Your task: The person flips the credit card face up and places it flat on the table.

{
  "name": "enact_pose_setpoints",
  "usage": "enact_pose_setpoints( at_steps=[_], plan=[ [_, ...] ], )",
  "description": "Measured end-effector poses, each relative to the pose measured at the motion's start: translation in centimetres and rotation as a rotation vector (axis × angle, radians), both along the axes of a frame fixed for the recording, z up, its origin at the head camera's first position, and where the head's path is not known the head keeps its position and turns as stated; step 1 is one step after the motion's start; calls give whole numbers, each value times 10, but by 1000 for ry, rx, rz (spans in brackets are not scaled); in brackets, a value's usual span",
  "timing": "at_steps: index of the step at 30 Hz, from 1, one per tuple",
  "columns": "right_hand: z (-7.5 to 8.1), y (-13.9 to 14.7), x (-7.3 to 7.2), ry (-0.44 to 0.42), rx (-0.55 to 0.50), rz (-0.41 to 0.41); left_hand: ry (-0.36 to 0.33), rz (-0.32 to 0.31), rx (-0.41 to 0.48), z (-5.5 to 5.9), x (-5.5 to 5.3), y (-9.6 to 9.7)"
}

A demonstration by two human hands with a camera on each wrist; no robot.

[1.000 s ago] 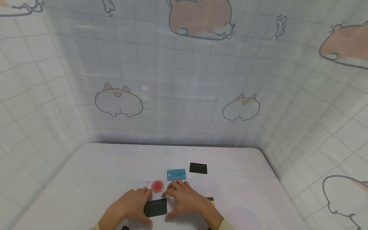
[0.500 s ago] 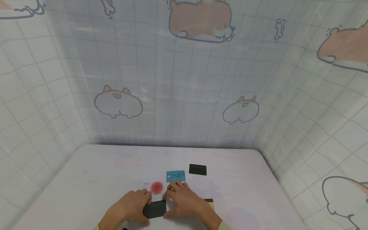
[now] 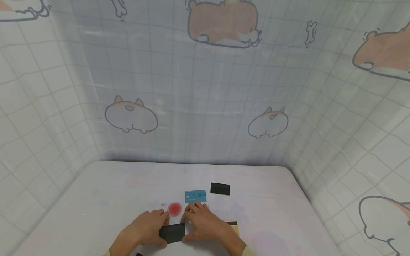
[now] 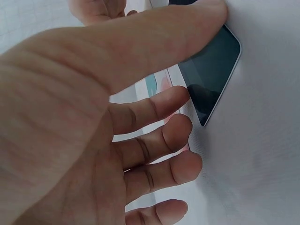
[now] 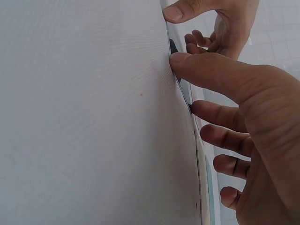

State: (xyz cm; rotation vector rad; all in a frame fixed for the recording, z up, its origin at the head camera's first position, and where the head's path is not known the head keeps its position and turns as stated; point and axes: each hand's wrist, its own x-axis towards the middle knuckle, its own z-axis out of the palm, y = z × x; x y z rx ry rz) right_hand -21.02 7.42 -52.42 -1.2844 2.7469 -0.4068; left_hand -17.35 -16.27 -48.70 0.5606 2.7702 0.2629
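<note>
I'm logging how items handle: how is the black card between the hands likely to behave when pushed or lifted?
The black card is probably stiff, since its edges look straight. Its glossy face in the left wrist view suggests it may be slippery. Looking thin, it's likely light.

From my end, the dark card (image 3: 172, 233) between the left hand (image 3: 147, 229) and the right hand (image 3: 205, 224) looked like smooth, glossy plastic, its face holding soft reflections. Under both hands I saw a matt, cloth-like table covering (image 3: 77, 213) with a faint fine weave. Just beyond the right fingertips, the blue card (image 3: 195, 196) seemed smooth and plastic. Well past the hands, the printed sheet (image 3: 205, 117) had a creased, plastic-like surface with a dull sheen.
</note>
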Motion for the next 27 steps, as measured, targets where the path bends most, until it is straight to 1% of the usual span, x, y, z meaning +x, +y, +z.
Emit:
enact_pose_setpoints(
  at_steps=[8,11,21,24,27],
  plan=[
    [0,-1,-2,-30,16,3,1,-5,25,0,1,-1],
    [0,0,-2,-33,21,3,11,-12,28,-1,1,-2],
    [2,1,0,-12,11,12,33,-49,26,0,2,-3],
    [2,2,0,-20,7,12,40,-59,30,1,3,-4],
    [1,2,-1,-21,5,9,64,-67,32,1,5,-4]
  ],
)
